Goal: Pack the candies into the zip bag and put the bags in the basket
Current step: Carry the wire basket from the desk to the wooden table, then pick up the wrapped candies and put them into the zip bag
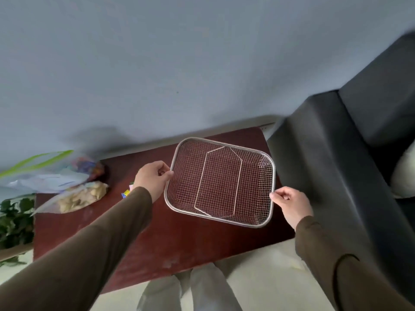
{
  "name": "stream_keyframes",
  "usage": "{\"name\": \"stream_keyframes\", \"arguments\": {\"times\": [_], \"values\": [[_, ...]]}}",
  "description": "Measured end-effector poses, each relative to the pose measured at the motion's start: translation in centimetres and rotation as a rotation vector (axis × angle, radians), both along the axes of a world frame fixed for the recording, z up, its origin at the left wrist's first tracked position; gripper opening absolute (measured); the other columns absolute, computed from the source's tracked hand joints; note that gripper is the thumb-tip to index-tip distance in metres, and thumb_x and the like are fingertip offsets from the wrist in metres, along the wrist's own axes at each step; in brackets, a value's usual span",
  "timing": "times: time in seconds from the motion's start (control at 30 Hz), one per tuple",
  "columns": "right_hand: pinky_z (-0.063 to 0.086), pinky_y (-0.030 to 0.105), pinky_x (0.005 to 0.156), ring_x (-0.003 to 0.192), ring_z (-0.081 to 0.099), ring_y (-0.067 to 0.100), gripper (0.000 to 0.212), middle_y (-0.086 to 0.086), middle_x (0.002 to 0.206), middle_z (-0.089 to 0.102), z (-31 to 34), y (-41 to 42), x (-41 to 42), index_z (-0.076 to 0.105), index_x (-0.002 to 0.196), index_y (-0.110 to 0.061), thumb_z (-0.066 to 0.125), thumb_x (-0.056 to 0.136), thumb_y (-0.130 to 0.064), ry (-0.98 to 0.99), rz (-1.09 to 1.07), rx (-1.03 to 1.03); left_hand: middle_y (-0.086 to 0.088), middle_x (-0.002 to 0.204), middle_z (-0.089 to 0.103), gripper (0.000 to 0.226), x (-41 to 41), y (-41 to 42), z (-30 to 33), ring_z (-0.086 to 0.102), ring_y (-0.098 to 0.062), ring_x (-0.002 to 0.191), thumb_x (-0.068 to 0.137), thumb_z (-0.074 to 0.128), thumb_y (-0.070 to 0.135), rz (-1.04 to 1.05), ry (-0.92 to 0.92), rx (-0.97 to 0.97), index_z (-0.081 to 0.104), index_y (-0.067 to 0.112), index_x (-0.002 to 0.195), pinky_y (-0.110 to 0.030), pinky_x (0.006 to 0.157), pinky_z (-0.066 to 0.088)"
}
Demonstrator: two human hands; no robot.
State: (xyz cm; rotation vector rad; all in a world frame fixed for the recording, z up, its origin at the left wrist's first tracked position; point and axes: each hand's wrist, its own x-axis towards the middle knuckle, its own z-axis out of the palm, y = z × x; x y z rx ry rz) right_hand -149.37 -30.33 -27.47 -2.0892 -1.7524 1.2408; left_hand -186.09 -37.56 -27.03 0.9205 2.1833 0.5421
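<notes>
Squarely over dark red table [157, 243], rounded rectangular wire-mesh basket [258, 153], left hand [152, 178] and right hand [289, 203] pinching its steel rim

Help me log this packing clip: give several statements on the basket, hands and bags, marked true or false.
1. The left hand and right hand both grip the rectangular wire-mesh basket by its rim. True.
2. The basket holds packed bags. False: it is empty.
3. A clear bag of pale pieces lies on the dark red table, left of the basket. True.
4. The basket sits on the black sofa. False: it is over the table.
</notes>
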Motion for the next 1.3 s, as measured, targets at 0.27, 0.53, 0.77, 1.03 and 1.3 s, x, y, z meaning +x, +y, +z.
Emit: {"name": "stream_keyframes", "arguments": {"times": [0.27, 0.53, 0.77, 1.03, 1.3], "values": [[0.053, 0.041, 0.079, 0.080, 0.067, 0.022, 0.014, 0.002, 0.078, 0.072, -3.1, 0.5, -1.4, 0.071, 0.081, -0.017, 0.069, 0.090, -0.028, 0.011, -0.108, -0.020, 0.003, 0.078, 0.070, 0.012, -1.7, 6.1, -4.0, 0.066, -0.022, 0.080, 0.092, 0.071, 0.021, -0.102, 0.014, 0.001, 0.071, 0.015, 0.082, -0.035, 0.078, 0.050], [0.052, 0.039, 0.078, 0.080, 0.068, 0.022, 0.014, 0.002, 0.077, 0.072, -4.1, 0.7, -2.3, 0.071, 0.080, -0.017, 0.070, 0.090, -0.026, 0.016, -0.177, -0.004, 0.001, 0.082, 0.069, 0.008, -2.7, 8.3, -5.9, 0.066, -0.024, 0.086, 0.093, 0.070, 0.019, -0.164, 0.005, 0.012, 0.069, 0.019, 0.085, -0.037, 0.087, 0.052], [0.052, 0.038, 0.085, 0.091, 0.068, 0.023, 0.019, 0.001, 0.092, 0.071, -3.5, 0.2, -2.6, 0.066, 0.100, -0.017, 0.071, 0.089, -0.032, -0.050, -0.198, -0.054, 0.000, 0.091, 0.072, 0.010, -3.4, 7.6, -5.8, 0.067, -0.020, 0.089, 0.094, 0.071, 0.024, -0.172, -0.054, 0.046, 0.075, 0.016, 0.097, -0.036, 0.092, 0.053], [0.050, 0.036, 0.081, 0.090, 0.063, 0.022, 0.025, -0.001, 0.090, 0.061, 0.2, -1.1, -7.7, 0.065, 0.110, -0.021, 0.070, 0.089, -0.032, 0.008, -0.149, 0.095, 0.009, 0.084, 0.071, 0.006, -5.3, 1.8, -3.9, 0.063, -0.012, 0.079, 0.091, 0.075, 0.025, -0.058, -0.122, 0.088, 0.074, 0.020, 0.095, -0.037, 0.087, 0.053], [0.056, 0.038, 0.077, 0.082, 0.066, 0.016, 0.010, -0.004, 0.087, 0.068, 0.7, -4.9, -17.6, 0.070, 0.099, -0.021, 0.067, 0.092, -0.027, 0.201, 0.077, 0.238, 0.000, 0.080, 0.070, 0.004, -9.2, -7.7, -2.2, 0.062, -0.013, 0.073, 0.091, 0.076, 0.022, 0.058, -0.196, 0.120, 0.073, 0.021, 0.088, -0.031, 0.072, 0.050]]}}
